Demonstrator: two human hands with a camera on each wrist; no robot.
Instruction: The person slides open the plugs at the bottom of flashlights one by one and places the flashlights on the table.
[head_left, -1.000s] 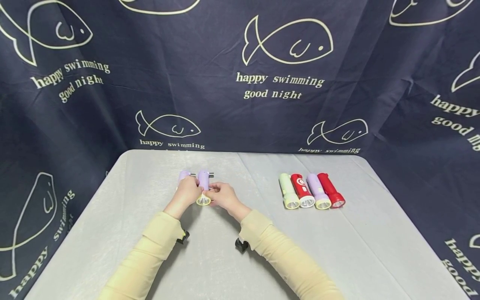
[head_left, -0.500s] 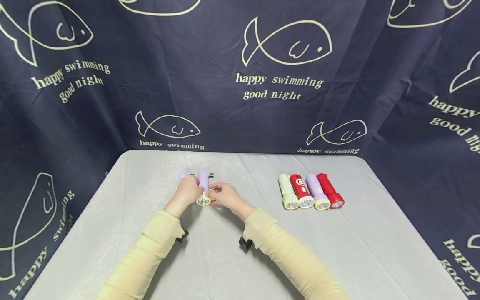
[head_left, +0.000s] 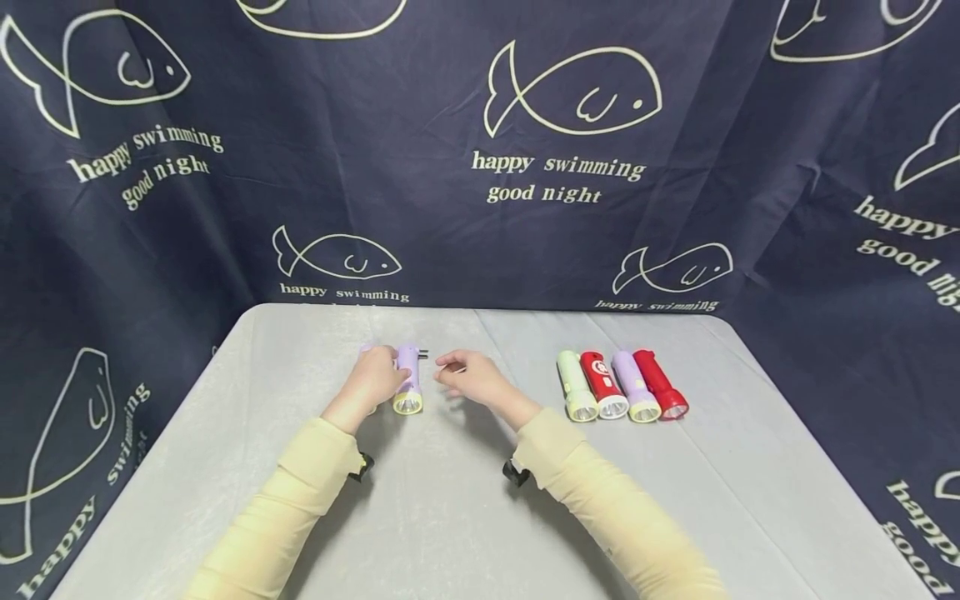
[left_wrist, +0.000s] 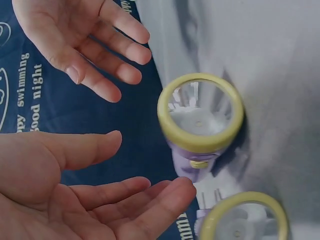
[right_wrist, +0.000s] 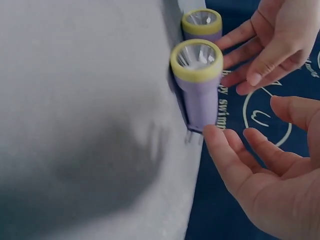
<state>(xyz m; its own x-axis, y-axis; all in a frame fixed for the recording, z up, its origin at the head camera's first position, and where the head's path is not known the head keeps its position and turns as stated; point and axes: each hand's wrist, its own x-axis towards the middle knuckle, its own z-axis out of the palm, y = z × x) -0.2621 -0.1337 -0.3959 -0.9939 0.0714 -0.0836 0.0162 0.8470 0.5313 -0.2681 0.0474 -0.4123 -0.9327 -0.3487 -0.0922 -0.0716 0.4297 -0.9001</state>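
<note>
A purple flashlight [head_left: 408, 379] with a yellow lens rim lies on the table between the hands, its metal plug prongs pointing right. My left hand [head_left: 372, 377] is over its left side with fairly straight fingers, fingertips at its body; whether they touch is unclear. Most of a second purple flashlight [right_wrist: 202, 22] is hidden under that hand in the head view; the left wrist view shows its yellow rim [left_wrist: 240, 200]. To the right, my right hand [head_left: 477, 379] hovers apart from the flashlights, fingers loosely bent and holding nothing.
On the right of the grey-covered table [head_left: 465, 533] lie a light green flashlight [head_left: 577, 385], a red-and-white one [head_left: 604, 383], a purple one [head_left: 635, 385] and a red one [head_left: 660, 383], side by side. A dark blue fish-print curtain [head_left: 435, 167] hangs behind.
My right hand has let go of the purple flashlight and moved off to the right. The left hand has stayed nearly in place, and the flashlights lie about where they were.
</note>
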